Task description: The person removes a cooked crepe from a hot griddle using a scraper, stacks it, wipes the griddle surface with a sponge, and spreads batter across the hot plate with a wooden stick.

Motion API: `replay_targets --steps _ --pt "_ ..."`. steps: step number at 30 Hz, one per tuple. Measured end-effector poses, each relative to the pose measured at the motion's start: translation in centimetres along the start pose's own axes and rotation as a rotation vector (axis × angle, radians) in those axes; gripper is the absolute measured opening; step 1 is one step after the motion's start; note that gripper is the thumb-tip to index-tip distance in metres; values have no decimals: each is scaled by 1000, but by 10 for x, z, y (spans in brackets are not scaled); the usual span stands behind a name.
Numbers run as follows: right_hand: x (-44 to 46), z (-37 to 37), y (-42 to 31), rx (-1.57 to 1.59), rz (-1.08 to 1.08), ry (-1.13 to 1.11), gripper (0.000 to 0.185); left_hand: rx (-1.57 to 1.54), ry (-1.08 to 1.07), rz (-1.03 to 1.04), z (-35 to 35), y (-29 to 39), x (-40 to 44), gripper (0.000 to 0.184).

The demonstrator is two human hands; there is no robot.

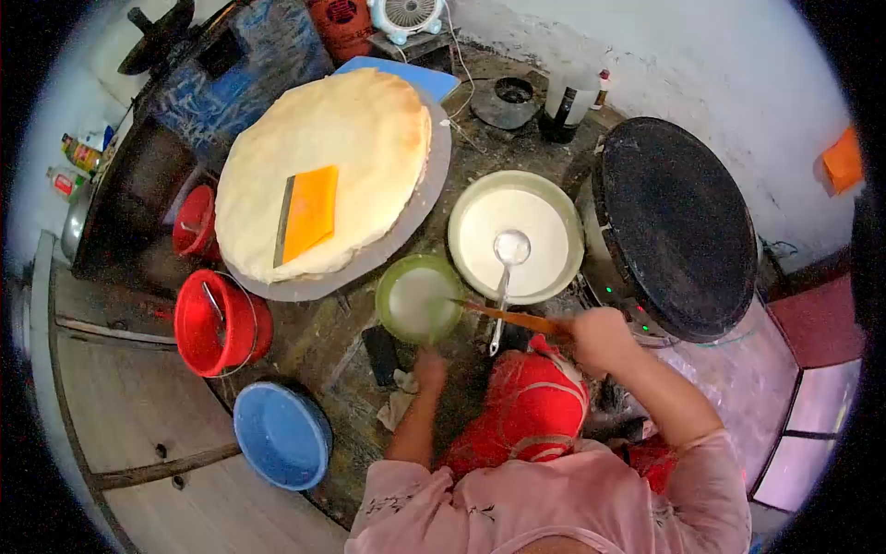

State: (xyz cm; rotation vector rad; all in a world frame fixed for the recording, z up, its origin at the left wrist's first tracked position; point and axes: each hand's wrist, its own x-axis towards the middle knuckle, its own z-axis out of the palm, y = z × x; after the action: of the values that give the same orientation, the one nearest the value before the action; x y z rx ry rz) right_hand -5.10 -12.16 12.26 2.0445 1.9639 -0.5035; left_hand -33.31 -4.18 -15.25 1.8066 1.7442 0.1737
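Note:
My right hand [598,342] is closed around a flat wooden stick [526,320]. Its far end reaches left to the rim of a small green bowl [386,294] with whitish liquid inside. At the near side of that bowl is my left hand [430,367], smeared by motion, so its fingers cannot be made out. A larger pale green bowl [459,205] of creamy white batter stands just beyond, with a metal ladle [503,291] lying in it. A crumpled cloth [397,406] and a dark flat object [379,355] lie beside my left hand.
A stack of large round flatbreads [369,138] carries an orange scraper [312,212]. To the right stands a round black griddle [678,226]. Red buckets [189,323] and a blue basin [268,434] line the left edge. A small fan [406,17] stands at the back.

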Motion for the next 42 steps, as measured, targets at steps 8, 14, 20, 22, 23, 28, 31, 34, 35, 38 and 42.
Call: replay_targets --steps 8,14,20,22,23,28,31,34,35,38,42 --pt "116 53 -27 286 37 -35 22 -45 -20 -108 -29 -17 -41 32" --pt "126 65 -36 483 124 -141 35 -447 -11 -61 10 -32 -62 30" --pt "120 78 -23 449 161 -162 40 49 -110 -189 15 -69 35 32" --pt "121 83 -19 276 -13 -53 35 185 -170 -178 16 -70 42 33" --pt "122 85 -19 276 -13 -51 35 223 -187 -152 19 -68 35 34" --pt "123 90 -30 3 -171 63 36 -165 -165 -150 34 -57 -20 33" --pt "104 69 -30 60 -130 146 27 -234 -117 -185 47 -92 6 32" --pt "80 61 0 23 -99 152 33 -186 -148 -222 22 -82 18 38" --pt "70 60 10 20 -85 154 33 -123 -204 -255 4 -65 15 45" --pt "30 38 34 232 -29 139 53 125 -149 -221 2 -30 8 56" --pt "-18 62 56 506 135 167 45 343 295 232 49 -20 18 64"
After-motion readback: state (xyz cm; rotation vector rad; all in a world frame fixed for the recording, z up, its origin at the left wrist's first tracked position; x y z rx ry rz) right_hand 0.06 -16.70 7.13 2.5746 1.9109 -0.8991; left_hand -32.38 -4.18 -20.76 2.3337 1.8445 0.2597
